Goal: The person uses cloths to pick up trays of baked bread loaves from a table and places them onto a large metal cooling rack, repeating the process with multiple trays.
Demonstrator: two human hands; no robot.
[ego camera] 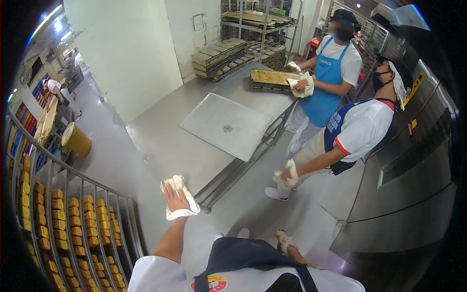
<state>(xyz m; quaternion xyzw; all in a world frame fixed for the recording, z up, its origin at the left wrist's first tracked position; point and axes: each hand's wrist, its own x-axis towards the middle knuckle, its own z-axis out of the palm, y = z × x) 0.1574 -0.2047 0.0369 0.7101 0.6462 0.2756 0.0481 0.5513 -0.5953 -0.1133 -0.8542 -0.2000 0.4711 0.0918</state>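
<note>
My left hand (176, 198) is stretched forward, palm down, with its fingers straight over a stained white cloth (188, 200). The cloth wraps past my wrist. Beneath or beside that hand is the near corner of a stainless-steel table (160, 135); contact with it cannot be told. A second cloth (285, 238) covers most of my right hand (282, 241), which hangs low at my side, so its fingers are hidden. Farther along the table lies a flat metal baking sheet (228, 126), its corner jutting over the right edge.
A rack (78, 179) of golden loaves stands close on my left. One co-worker (328, 69) holds bread pans (271, 78) with cloths; another (359, 127) stands nearer, beside a steel oven (405, 182). Stacked pans (219, 56) sit at the table's far end.
</note>
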